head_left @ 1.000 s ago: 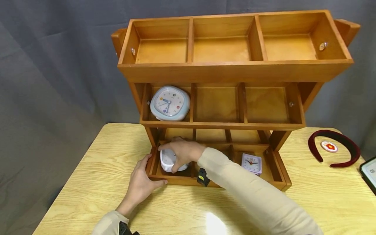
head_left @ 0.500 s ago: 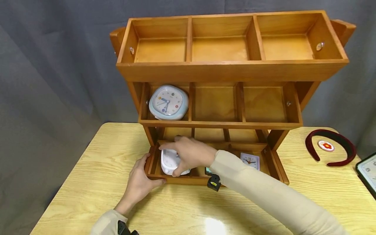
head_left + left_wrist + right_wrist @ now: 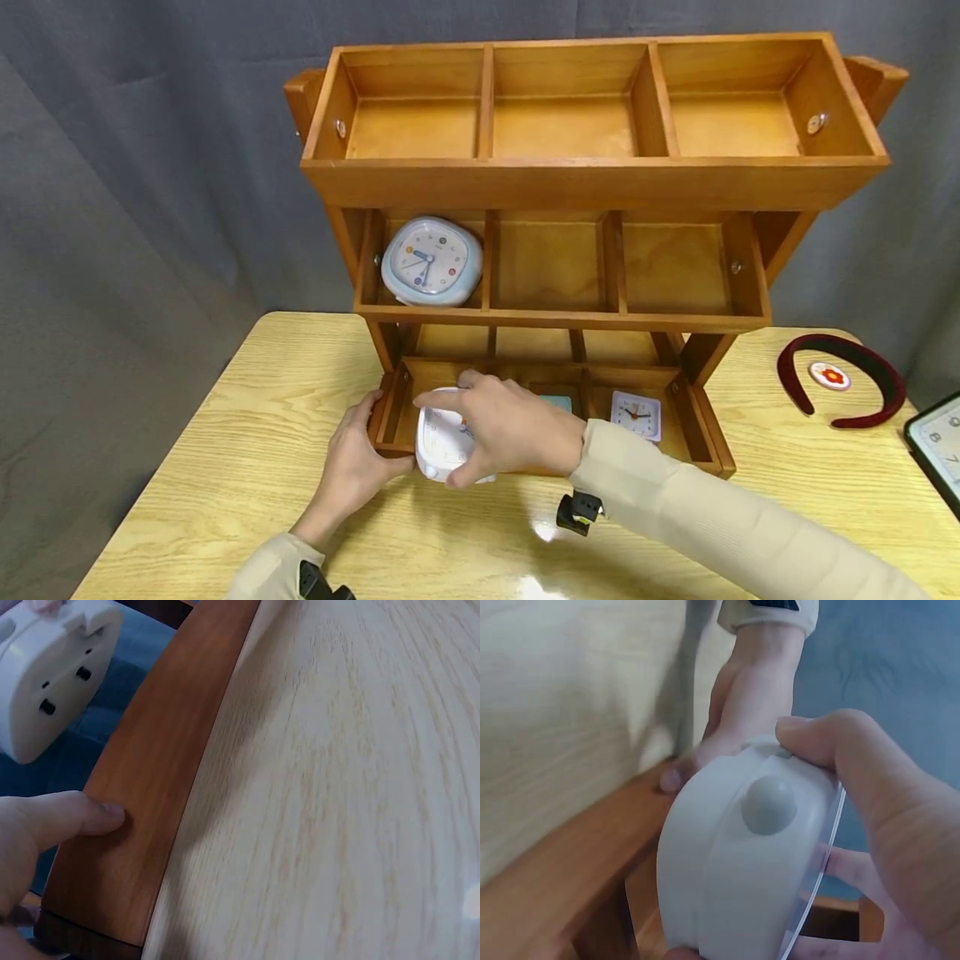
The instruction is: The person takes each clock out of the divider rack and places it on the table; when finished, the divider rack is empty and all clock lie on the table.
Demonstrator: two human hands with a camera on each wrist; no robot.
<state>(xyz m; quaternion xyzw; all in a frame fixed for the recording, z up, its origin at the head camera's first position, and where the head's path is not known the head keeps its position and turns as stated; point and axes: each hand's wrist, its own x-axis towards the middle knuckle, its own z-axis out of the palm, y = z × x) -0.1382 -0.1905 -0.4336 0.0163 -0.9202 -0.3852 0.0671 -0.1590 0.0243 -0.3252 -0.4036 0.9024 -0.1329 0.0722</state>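
A white clock [image 3: 442,442] is in my right hand [image 3: 517,425], thumb at its lower edge and fingers over its top, above the front edge of the bottom tray's left compartment. The right wrist view shows the white clock's side [image 3: 742,855] with a grey round foot, pinched by the hand [image 3: 885,795]. My left hand [image 3: 352,467] grips the left front corner of the wooden bottom tray [image 3: 393,450]; in the left wrist view its thumb lies on the wooden board [image 3: 150,765]. The clock's white back [image 3: 60,675] shows there too.
A light blue clock [image 3: 432,262] sits in the middle tier's left compartment. A lilac clock [image 3: 636,415] and a teal item [image 3: 557,402] lie in the bottom tier. To the right are a dark red headband [image 3: 888,383], flower badge [image 3: 829,376] and large dark-rimmed clock [image 3: 941,442].
My right hand has lifted the white clock out of the left compartment, toward the front. The teal item in the middle compartment has come into view. My left hand stays at the tray corner.
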